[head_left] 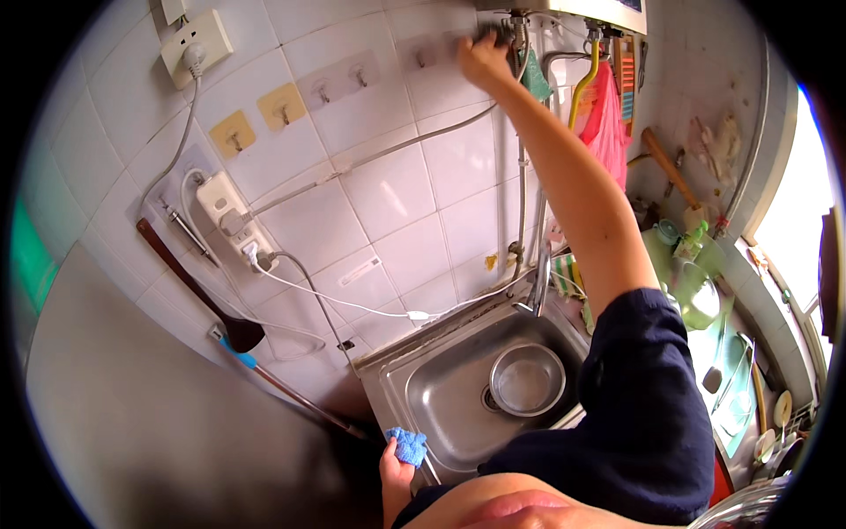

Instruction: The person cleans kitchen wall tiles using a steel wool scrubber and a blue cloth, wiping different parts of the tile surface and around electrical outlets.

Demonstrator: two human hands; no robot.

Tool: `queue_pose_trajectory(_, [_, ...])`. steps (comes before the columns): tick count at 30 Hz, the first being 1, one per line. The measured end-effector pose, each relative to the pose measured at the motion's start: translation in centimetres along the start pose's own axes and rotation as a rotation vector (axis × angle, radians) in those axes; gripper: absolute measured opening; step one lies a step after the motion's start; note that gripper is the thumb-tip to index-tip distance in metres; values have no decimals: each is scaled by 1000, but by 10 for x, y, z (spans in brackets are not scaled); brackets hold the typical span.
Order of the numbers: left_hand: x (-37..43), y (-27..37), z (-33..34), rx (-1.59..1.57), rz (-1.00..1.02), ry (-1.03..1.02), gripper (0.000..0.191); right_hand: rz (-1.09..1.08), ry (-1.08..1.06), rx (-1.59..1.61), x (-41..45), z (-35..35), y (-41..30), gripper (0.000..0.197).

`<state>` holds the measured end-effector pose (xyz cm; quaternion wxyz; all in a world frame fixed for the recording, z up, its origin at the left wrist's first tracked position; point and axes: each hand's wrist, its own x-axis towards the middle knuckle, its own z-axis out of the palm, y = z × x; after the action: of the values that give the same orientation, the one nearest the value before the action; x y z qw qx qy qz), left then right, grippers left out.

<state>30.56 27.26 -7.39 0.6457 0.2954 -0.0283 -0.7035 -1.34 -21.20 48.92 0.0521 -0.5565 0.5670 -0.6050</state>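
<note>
My right hand (486, 63) is raised to the tiled wall under a white wall-mounted appliance (581, 12), its fingers on a dark, blurred object (497, 34) near the pipes. Low in the picture, my left hand (396, 471) holds a crumpled blue cloth (408, 446) beside the left rim of a stainless steel sink (449, 403). Inside the sink a round metal bowl (527, 380) sits partly over the drain. A chrome faucet (542, 278) stands at the sink's back edge. Adhesive hooks (284, 114) run in a row along the wall, left of my right hand.
A white power strip (231, 215) with plugs and cords hangs on the wall; a white cable crosses above the sink. Left are a dark ladle (244, 334) and a pole (310, 403). A pink plastic bag (607, 125) and yellow hose (584, 86) hang right, near utensils on the counter.
</note>
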Motion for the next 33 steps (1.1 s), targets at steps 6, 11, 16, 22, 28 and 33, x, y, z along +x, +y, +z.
queue_pose_trajectory(6, [4,-2,24,113,-16,38,26,93,-55,117,-17,22,-16,68])
queue_pose_trajectory(11, [-1,-2,29,93,84,69,27,-324,85,-84,-4,12,-24,93])
queue_pose_trajectory(16, [-16,-16,29,29,43,122,25,-641,132,-408,12,-12,-4,76])
queue_pose_trajectory(22, [-20,-24,6,-74,105,170,25,-1000,274,-430,11,-3,-20,68])
queue_pose_trajectory(28, [-8,-10,61,-14,38,196,19,-1149,208,-479,24,-16,-30,63])
queue_pose_trajectory(33, [13,-4,36,-8,95,138,21,-681,165,-236,33,-10,-31,49])
